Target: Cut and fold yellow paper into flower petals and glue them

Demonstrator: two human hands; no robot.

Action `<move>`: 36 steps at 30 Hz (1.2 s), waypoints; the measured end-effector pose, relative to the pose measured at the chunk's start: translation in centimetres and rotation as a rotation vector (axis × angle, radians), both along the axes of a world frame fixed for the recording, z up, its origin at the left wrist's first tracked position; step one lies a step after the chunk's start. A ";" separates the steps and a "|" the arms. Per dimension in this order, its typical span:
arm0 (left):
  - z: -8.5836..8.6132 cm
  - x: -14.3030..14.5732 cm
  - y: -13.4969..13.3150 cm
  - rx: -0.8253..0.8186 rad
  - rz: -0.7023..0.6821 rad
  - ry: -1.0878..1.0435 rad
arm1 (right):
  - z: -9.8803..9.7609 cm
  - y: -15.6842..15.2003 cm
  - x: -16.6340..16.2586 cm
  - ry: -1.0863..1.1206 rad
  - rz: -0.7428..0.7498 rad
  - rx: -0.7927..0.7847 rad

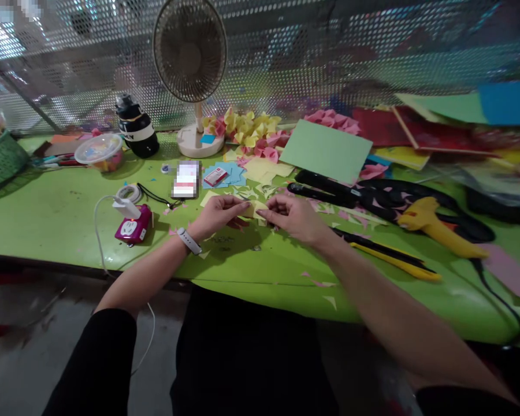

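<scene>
A small piece of pale yellow paper (255, 210) is stretched between my hands, just above the green tabletop. My left hand (223, 214), with a white band at the wrist, pinches its left side. The right side is pinched between the thumb and fingers of my right hand (289, 216). Pale yellow and pink paper scraps lie around both hands. Behind them are light yellow paper sheets (268, 170) and blue paper squares (238, 175) with a small red-and-white box (215, 177) on top.
A fan (190, 58) stands at the back beside yellow folded paper flowers (251, 126). To the right lie a black flat-iron-like tool (325, 188), a yellow glue gun (442, 228) and a yellow-black cutter (390, 254). A purple power adapter (134, 225) sits left, near a black bottle (137, 130).
</scene>
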State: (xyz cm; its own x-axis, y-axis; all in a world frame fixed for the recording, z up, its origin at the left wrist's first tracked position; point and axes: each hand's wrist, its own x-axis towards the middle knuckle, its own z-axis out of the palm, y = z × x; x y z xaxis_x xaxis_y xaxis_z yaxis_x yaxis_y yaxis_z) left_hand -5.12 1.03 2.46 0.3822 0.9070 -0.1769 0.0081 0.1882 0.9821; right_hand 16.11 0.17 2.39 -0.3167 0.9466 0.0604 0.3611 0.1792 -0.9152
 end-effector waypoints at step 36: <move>-0.1 -0.6 0.4 0.016 -0.075 -0.031 | -1.0 0.1 -0.5 0.194 -0.046 0.010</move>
State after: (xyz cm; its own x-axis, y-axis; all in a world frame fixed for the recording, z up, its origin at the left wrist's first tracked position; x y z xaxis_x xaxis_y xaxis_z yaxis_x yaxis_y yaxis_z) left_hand -5.67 1.45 2.32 0.4540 0.8784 -0.1496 -0.0086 0.1722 0.9850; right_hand 15.56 0.29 1.38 -0.2545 0.9589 0.1258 0.1863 0.1762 -0.9665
